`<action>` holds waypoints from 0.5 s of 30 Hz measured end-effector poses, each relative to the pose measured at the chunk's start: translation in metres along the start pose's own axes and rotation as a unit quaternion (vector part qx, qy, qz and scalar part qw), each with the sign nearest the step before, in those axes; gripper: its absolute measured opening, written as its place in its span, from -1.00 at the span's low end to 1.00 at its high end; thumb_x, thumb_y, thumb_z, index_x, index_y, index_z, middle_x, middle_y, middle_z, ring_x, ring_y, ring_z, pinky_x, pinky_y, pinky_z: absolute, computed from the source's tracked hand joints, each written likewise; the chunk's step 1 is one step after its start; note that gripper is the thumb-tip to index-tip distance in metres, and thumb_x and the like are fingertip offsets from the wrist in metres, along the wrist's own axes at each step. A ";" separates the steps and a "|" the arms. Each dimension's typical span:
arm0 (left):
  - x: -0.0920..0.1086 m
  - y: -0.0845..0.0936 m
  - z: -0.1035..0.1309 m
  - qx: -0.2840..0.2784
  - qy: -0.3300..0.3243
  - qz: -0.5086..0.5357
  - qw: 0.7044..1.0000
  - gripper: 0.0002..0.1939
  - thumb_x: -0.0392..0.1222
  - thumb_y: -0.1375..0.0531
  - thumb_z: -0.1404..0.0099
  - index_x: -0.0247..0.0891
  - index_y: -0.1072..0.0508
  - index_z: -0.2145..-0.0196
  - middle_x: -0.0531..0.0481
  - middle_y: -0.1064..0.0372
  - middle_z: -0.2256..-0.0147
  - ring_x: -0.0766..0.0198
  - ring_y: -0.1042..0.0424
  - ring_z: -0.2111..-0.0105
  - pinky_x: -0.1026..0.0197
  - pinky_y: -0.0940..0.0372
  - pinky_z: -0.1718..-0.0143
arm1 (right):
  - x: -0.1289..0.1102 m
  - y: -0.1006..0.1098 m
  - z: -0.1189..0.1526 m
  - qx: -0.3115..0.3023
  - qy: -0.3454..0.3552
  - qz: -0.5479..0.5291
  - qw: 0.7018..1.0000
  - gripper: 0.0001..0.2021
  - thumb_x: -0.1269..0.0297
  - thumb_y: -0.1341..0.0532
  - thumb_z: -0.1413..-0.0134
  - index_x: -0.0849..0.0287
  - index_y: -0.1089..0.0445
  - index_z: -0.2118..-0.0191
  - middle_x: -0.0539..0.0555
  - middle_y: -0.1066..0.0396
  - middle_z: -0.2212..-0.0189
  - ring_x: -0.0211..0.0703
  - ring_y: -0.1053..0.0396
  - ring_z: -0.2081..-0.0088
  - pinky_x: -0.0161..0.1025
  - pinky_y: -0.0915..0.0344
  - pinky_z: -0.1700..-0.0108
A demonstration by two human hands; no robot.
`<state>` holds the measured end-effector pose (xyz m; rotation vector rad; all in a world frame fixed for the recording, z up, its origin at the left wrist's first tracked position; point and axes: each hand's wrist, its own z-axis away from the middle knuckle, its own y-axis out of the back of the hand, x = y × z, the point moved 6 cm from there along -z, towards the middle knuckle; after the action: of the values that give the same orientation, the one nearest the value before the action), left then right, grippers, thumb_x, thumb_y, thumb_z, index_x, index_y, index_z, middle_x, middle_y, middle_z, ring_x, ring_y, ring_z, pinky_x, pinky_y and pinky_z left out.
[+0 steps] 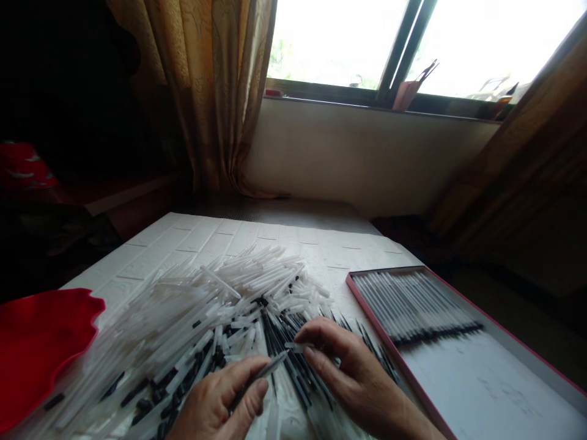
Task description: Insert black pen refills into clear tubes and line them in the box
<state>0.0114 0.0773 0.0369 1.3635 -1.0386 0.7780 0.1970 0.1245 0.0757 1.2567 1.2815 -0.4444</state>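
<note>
My left hand (227, 391) pinches a dark, slim pen (271, 365) between thumb and fingers, its pointed tip turned up to the right. Just beyond that tip, my right hand (351, 370) has thumb and forefinger closed on a small translucent cap (295, 347); tip and cap are very near each other, and I cannot tell whether they touch. Beneath both hands lie dark, pointed pen pieces (298, 379). A big heap of translucent white plastic tubes (183, 318) spreads to the left, with short black plugs (172, 376) mixed in.
On the right, a shallow pink-edged box (509, 382) holds a row of pens (422, 302) laid side by side. A red dish (41, 348) stands at the left edge. The white brick-patterned tabletop (183, 238) reaches toward a curtain (215, 91) and window.
</note>
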 end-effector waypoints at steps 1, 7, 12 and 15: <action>0.001 0.000 0.000 -0.002 -0.006 -0.008 1.000 -0.72 0.02 -0.19 -0.38 0.14 -0.60 0.01 0.03 -0.64 0.18 0.08 -0.60 0.16 0.30 -0.40 0.08 | -0.001 0.000 0.000 -0.001 0.003 0.003 1.000 -0.87 0.39 -0.14 -0.23 0.14 -0.45 0.22 0.03 -0.46 0.30 -0.18 -0.41 0.27 -0.26 -0.34 0.19; 0.008 0.000 0.000 0.022 -0.055 -0.041 0.997 -0.72 -0.08 -0.21 -0.36 0.20 -0.60 0.02 0.08 -0.66 0.18 0.11 -0.63 0.19 0.36 -0.41 0.16 | -0.007 -0.002 0.000 -0.006 0.026 0.009 1.000 -0.86 0.43 -0.14 -0.21 0.15 -0.45 0.23 0.02 -0.44 0.32 -0.21 -0.38 0.30 -0.28 -0.32 0.23; 0.009 -0.002 0.001 0.008 -0.108 -0.108 0.988 -0.71 -0.14 -0.20 -0.39 0.15 -0.57 -0.01 0.11 -0.66 0.19 0.20 -0.65 0.20 0.44 -0.41 0.19 | -0.008 -0.004 0.000 -0.015 0.031 0.002 0.999 -0.84 0.45 -0.14 -0.19 0.17 -0.47 0.24 0.05 -0.42 0.31 -0.20 -0.38 0.29 -0.28 -0.31 0.24; 0.014 -0.002 0.004 0.009 -0.170 -0.157 0.973 -0.69 -0.16 -0.15 -0.42 0.13 -0.50 -0.06 0.18 -0.65 0.19 0.32 -0.64 0.20 0.50 -0.40 0.16 | -0.008 -0.004 0.001 -0.028 0.032 -0.001 0.999 -0.84 0.47 -0.16 -0.16 0.19 -0.49 0.23 0.07 -0.43 0.29 -0.19 -0.39 0.28 -0.27 -0.31 0.24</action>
<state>0.0183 0.0716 0.0490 1.6651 -1.0418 0.3248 0.1914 0.1194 0.0804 1.2310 1.3398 -0.3685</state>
